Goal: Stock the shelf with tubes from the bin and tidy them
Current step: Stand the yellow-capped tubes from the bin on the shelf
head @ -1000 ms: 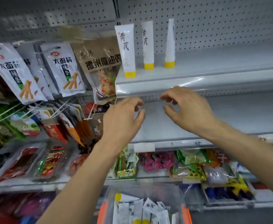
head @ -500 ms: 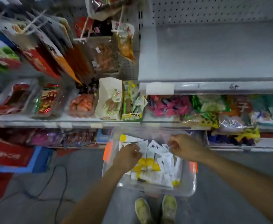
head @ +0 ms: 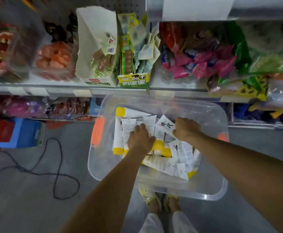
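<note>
A clear plastic bin [head: 209, 185] with orange handles sits on the floor in front of my feet. Several white tubes with yellow caps [head: 161, 163] lie jumbled inside it. My left hand [head: 140, 140] lies palm down on the tubes at the left of the pile, its fingertips tucked among them; a grip is not visible. My right hand [head: 186, 130] is curled round a white tube with black characters [head: 165, 126], whose flat end sticks out to the left. The shelf holding the standing tubes is out of view.
Snack packets fill the lower shelf [head: 67, 91] just behind the bin. An upper shelf edge with a white label [head: 196, 9] crosses the top. A black cable [head: 57, 174] loops on the grey floor to the left, near red and blue boxes [head: 20, 132].
The view has dropped from the upper shelf to the bin. Both hands came down from the shelf into the bin, and my right hand has taken hold of a tube.
</note>
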{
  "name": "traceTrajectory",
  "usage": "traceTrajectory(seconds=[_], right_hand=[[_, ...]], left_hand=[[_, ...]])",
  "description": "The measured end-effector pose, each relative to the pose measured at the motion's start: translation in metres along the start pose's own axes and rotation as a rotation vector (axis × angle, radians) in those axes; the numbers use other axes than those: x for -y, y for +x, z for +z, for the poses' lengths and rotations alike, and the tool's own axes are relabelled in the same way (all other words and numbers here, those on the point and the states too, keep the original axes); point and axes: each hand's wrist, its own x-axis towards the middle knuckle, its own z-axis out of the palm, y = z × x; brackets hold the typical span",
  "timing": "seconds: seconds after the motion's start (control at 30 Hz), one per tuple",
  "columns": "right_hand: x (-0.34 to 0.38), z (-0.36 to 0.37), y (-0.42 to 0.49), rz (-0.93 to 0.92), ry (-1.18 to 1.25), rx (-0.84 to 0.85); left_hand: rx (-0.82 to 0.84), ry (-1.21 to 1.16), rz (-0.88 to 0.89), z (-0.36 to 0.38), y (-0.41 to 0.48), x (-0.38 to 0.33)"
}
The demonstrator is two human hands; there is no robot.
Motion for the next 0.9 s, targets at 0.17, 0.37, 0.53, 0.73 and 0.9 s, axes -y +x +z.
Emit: traceTrajectory(seconds=[0.17,0.37,0.53,0.73,0.9], right_hand=[[0.011,0.009,0.02,0.018,-0.141,0.115],[0.003,-0.005,0.013,0.014,-0.116,0.116],[-0.01,-0.029,-0.022,-0.031,0.011,-0.012],[-0.005,-0.067,-0.087,-0.119,0.562,0.019],[0.009,-0.107,-0.152,-0.274,0.869,0.087]], left_hand=[[-0.016,0.095,-0.028,0.002,0.015,-0.008],[0.122,-0.262,-0.178,-0.014,0.013,-0.009],[0.274,-0.871,-0.337,-0.035,-0.021,-0.009],[0.199,-1.077,-0.202,-0.075,-0.08,-0.015],[0.142,-1.135,-0.068,-0.121,-0.134,-0.023]])
